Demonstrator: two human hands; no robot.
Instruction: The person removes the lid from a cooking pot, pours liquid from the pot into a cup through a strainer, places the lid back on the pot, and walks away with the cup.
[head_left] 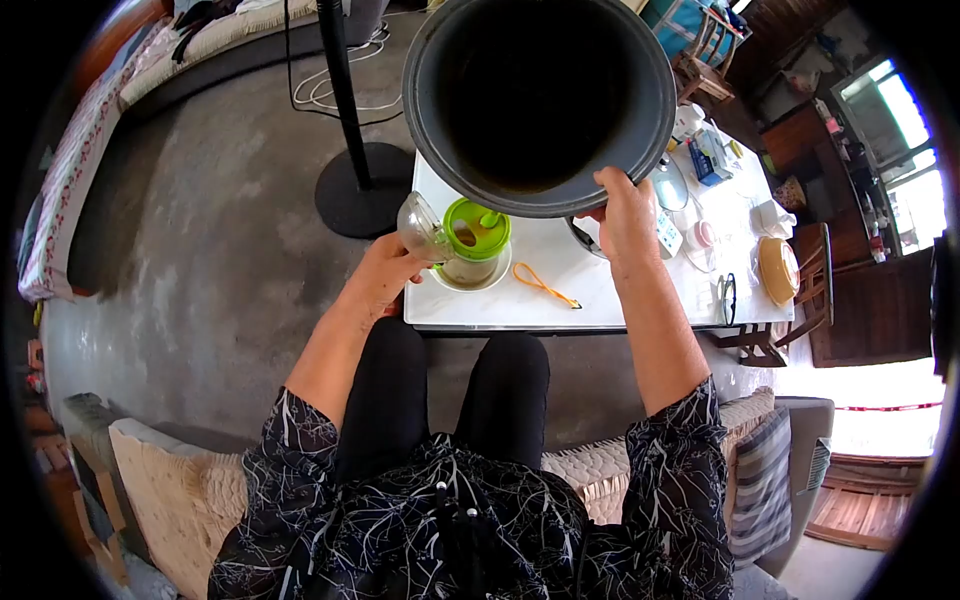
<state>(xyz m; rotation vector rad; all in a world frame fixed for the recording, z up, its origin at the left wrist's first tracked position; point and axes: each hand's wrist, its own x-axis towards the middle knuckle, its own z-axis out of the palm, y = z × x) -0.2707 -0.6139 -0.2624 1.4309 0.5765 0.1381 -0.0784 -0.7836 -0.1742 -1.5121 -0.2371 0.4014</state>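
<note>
My right hand (628, 215) grips the lower right rim of a large dark pot (545, 195). The pot is raised over the table with its mouth facing me; its inside is too dark to make out. My left hand (385, 272) is closed at the left side of a jug with a green top (480, 228). A clear rounded piece (424, 228) stands out beside that green top, just above my left fingers. The jug sits in or over a pale bowl (492, 280) at the table's left end. An orange strap (545, 286) lies right of the bowl.
On the white table (610, 305) are a glass lid (670, 187), a blue box (708, 157), glasses (729, 299) and a tan bowl (778, 270). A black pole stand (362, 190) rises left of the table. Behind me is a sofa (180, 470); a wooden chair (822, 285) stands right.
</note>
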